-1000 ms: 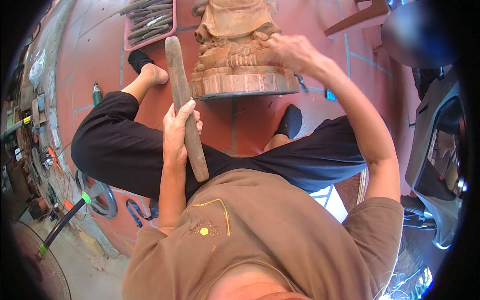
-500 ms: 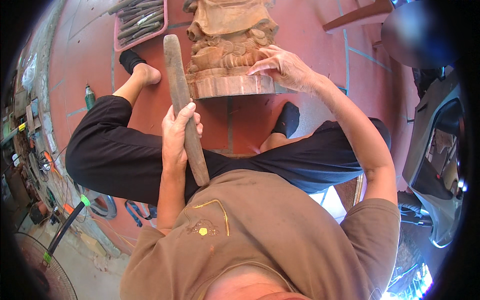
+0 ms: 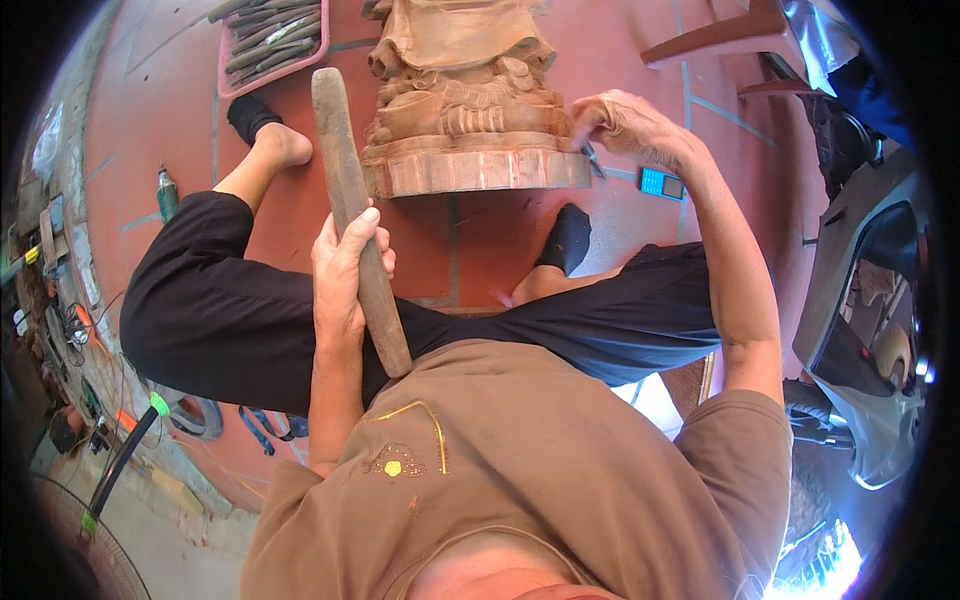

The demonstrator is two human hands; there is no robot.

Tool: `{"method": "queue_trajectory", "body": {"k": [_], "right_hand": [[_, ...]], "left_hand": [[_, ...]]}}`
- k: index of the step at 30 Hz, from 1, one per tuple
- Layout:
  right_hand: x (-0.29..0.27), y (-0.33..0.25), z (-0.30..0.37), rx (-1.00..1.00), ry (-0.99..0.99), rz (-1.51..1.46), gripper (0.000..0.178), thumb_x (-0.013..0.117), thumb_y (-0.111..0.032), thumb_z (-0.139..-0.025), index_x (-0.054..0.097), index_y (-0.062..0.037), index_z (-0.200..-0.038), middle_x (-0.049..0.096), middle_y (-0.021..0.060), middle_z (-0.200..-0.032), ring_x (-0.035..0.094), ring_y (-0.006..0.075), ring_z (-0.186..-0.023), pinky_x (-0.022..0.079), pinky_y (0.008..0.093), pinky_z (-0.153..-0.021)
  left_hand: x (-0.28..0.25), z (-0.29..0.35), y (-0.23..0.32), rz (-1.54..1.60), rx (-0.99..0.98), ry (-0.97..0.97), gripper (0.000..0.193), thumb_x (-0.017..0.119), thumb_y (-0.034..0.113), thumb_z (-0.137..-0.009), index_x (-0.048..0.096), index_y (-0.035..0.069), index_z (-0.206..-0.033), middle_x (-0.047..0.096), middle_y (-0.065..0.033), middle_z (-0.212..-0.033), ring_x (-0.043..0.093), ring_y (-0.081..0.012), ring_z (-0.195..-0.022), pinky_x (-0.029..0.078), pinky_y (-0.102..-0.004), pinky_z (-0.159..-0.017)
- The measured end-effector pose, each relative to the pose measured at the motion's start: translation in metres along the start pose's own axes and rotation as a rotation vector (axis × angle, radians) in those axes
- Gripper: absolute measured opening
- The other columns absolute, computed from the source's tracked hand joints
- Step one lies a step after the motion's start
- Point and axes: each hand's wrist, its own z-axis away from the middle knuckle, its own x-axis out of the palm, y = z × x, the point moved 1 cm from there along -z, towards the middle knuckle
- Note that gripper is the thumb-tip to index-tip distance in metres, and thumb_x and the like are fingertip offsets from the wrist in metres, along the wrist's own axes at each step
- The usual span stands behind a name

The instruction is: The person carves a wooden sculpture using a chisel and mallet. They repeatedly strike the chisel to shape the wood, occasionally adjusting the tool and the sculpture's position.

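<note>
My left hand (image 3: 345, 262) is wrapped round the lower half of a long, worn wooden club (image 3: 345, 165), which stands tilted in front of my body, its lower end by my shirt. Ahead of me a carved wooden statue (image 3: 462, 105) rests on the floor, its base a thick, pale-edged round slab (image 3: 478, 174). My right hand (image 3: 632, 125) is just off the statue's right side, fingers bent and pressed together. A thin dark bluish piece (image 3: 594, 160) shows below the fingertips; whether they grip it, blur hides.
A pink basket (image 3: 325, 45) of wooden-handled tools lies at the far left. A blue phone (image 3: 661, 184) is on the tiles right of the base. A green bottle (image 3: 167, 195) stands by my left knee, a fan (image 3: 85, 530) lower left. A motorbike (image 3: 870, 330) is at right.
My right hand has moved right, off the statue's carved front to beside its base, uncovering the phone. The left hand still holds the wooden club in much the same pose.
</note>
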Motion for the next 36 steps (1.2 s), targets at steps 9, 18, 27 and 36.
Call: {"method": "queue_trajectory", "body": {"k": [9,18,27,36], "right_hand": [[0.013,0.001,0.003,-0.046,0.108,-0.437,0.024,0.067,-0.014,-0.086,0.075,-0.0095,-0.108,0.075,0.0119,-0.096,0.07,0.0277,-0.091,0.053,0.0387,-0.085],[0.029,0.062,0.016,0.426,0.088,0.679,0.028,0.074,-0.026,-0.085,0.075,-0.0073,-0.105,0.074,0.015,-0.096,0.07,0.031,-0.092,0.054,0.044,-0.084],[0.024,-0.001,-0.004,0.113,0.088,-0.356,0.028,0.078,-0.027,-0.086,0.067,-0.003,-0.095,0.069,0.0045,-0.085,0.062,0.0154,-0.079,0.052,0.0345,-0.074],[0.025,0.005,-0.014,0.11,0.114,-0.31,0.018,0.076,-0.015,-0.083,0.068,-0.0018,-0.091,0.065,0.0021,-0.075,0.059,0.013,-0.073,0.049,0.0317,-0.069]], "left_hand": [[0.0,-0.002,-0.001,-0.007,-0.009,-0.005,0.042,0.07,0.025,-0.095,0.052,0.001,-0.124,0.059,-0.0063,-0.077,0.058,-0.0119,-0.055,0.046,-0.0215,-0.046],[0.002,0.0,0.0,-0.055,-0.005,-0.011,0.042,0.07,0.026,-0.095,0.053,0.002,-0.124,0.059,-0.0059,-0.077,0.057,-0.0122,-0.055,0.045,-0.0221,-0.047],[-0.003,0.001,-0.001,-0.033,0.02,-0.028,0.04,0.07,0.025,-0.095,0.053,0.001,-0.123,0.06,-0.0064,-0.078,0.058,-0.0122,-0.056,0.046,-0.0221,-0.048],[-0.009,0.003,-0.001,0.02,0.035,-0.009,0.038,0.071,0.023,-0.095,0.053,0.002,-0.122,0.061,-0.0056,-0.076,0.059,-0.0122,-0.055,0.047,-0.0218,-0.047]]}}
